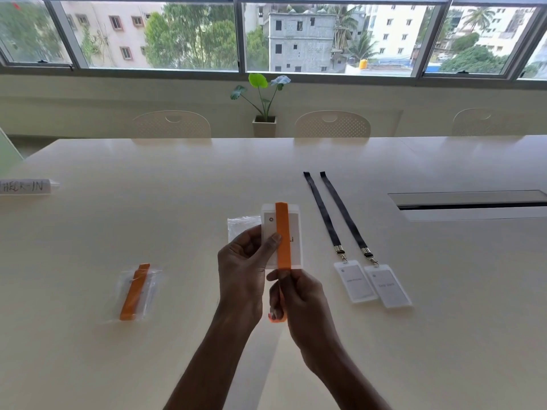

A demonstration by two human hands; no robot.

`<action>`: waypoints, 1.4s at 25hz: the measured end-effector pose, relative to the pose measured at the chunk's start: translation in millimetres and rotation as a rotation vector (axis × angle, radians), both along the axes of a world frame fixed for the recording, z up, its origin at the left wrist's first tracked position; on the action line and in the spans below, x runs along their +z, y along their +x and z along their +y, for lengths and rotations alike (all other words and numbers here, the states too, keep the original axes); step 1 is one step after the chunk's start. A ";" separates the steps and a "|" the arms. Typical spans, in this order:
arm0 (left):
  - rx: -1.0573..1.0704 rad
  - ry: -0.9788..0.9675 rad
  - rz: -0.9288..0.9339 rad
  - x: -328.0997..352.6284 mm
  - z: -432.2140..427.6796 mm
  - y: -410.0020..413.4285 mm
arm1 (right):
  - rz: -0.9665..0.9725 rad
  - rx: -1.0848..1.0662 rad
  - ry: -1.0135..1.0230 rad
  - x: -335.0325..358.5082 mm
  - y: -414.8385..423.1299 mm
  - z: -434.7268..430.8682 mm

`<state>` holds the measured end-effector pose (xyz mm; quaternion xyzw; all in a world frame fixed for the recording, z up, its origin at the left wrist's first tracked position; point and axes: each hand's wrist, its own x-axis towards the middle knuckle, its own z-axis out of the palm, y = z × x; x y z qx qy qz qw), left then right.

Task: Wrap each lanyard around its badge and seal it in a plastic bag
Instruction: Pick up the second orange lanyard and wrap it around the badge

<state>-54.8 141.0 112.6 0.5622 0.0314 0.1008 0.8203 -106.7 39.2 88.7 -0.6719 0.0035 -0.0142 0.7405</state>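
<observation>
My left hand [241,272] holds a white badge [295,232] upright above the table, thumb pressed on its front. An orange lanyard [283,232] runs lengthwise down the badge face. My right hand [299,300] pinches the lanyard just below the badge's lower edge, and the strap's end pokes out under its fingers. An empty clear plastic bag [241,229] lies on the table behind the badge. To the left lies a sealed bag [136,291] holding an orange-wrapped badge. Two badges [355,281] [387,288] with dark lanyards [322,214] [344,214] stretched out lie to the right.
The white table [148,202] has a cable hatch [470,204] at the right and a "CHECK-IN" sign [25,186] at the far left. Chairs [331,124] and a potted plant [264,113] stand beyond the far edge, under the windows.
</observation>
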 end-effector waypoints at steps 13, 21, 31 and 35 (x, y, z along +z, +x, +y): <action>0.022 0.034 0.082 -20.5 -2.0 10.3 | -0.162 -0.101 -0.368 25.4 -2.4 -16.9; -0.124 -0.085 0.122 -30.0 -5.1 0.6 | -0.395 -0.076 -0.436 38.4 23.1 -39.2; -0.217 -0.051 0.156 -35.0 -9.0 -17.0 | -0.428 -0.171 -0.666 44.8 61.9 -65.6; -0.241 -0.042 0.135 -33.8 -7.7 -18.4 | -0.479 -0.175 -0.661 38.6 68.8 -64.1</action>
